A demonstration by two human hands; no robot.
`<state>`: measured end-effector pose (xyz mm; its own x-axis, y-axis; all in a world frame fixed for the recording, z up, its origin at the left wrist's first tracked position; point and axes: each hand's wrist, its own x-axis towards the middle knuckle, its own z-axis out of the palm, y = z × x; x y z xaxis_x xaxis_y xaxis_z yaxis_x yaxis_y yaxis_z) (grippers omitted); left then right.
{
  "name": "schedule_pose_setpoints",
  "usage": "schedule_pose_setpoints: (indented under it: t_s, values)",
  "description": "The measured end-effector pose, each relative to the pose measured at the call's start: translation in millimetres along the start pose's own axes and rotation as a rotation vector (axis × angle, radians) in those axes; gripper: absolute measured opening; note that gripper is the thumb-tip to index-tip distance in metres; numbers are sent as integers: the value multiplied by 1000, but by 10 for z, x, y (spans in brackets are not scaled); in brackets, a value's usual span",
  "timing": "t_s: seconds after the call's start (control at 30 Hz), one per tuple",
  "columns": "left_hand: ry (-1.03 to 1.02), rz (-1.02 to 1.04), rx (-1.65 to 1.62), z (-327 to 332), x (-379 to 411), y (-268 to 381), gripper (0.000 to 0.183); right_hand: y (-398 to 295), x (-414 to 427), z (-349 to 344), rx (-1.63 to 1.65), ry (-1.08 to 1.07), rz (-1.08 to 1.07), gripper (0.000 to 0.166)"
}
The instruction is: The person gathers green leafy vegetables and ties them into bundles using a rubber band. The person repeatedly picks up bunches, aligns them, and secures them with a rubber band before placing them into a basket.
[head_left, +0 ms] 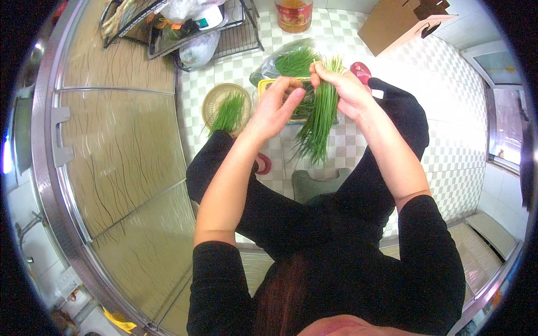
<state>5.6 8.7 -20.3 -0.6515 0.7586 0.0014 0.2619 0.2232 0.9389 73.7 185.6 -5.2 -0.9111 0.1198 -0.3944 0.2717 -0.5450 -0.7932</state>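
A bunch of long green chives [321, 113] hangs from my right hand [342, 86], which grips it near its pale ends. The leaf tips point down towards me. My left hand [279, 105] is just left of the bunch, fingers bent and thumb apart, with nothing seen in it. Below the hands is a yellow-rimmed container [262, 86] with dark, thin scraps in it, partly hidden. Beyond it lies a clear plastic bag [269, 63] with more chives [296, 61]. A round woven-look basket [209, 103] at the left holds another bundle of chives [229, 111].
A black wire rack [235, 44] with bagged goods stands at the upper left, beside patterned cabinet doors [122, 138]. A large jar with a red label [294, 17] and a cardboard box [386, 29] stand farther off. A grey-green stool [304, 185] is beneath me.
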Motion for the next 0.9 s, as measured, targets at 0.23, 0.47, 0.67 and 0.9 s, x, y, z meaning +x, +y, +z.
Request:
schedule_pose_setpoints:
  t_s: [0.23,0.47,0.67,0.9]
  values:
    - [-199,-174,-524,302,-3,30,62,109,60,78,159,22,-135,20]
    - [-367,-297,-563,300,12,147,46,61,31,114,124,1,-150,20]
    - [-505,-400,-774,302,-33,235,35,-30,-35,138,83,-68,-93,23]
    - [-508,-436,-1067,300,-91,134,34,-62,-55,157,36,-165,-71,27]
